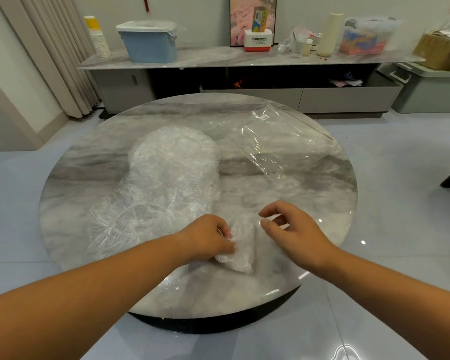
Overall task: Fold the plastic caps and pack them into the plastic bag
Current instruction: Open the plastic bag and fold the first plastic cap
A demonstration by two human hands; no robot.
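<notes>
Both forearms reach in from the near edge of the round marble table (pixel 322 162), and the hands meet over a single plastic cap (pixel 238 252) lying just inside that edge. The left hand (pixel 208 239) is curled down with its fingertips (pixel 227 240) pinching the crumpled left side of the cap against the tabletop. The right hand (pixel 294 229) hovers at the cap's right side, half open, thumb and forefinger a little apart as if about to pinch; whether it touches the film I cannot tell, and it has nothing clearly in its grasp.

A loose heap of caps (pixel 164 178) runs from the middle of the table down toward the near left edge, well clear of the plastic bag (pixel 278 141), which lies flat and apparently empty toward the far right edge.

By my reading, the step in hand is folding this one cap: it looks partly gathered into a narrow strip, not yet a tidy packet. Next, the right hand likely needs to take the free edge and bring it over while the left keeps its side pinned, since thin film springs back and slides on polished stone. The bag's mouth must then be found and opened, which may be fiddly with clear clinging plastic. Packing seems barely begun.
</notes>
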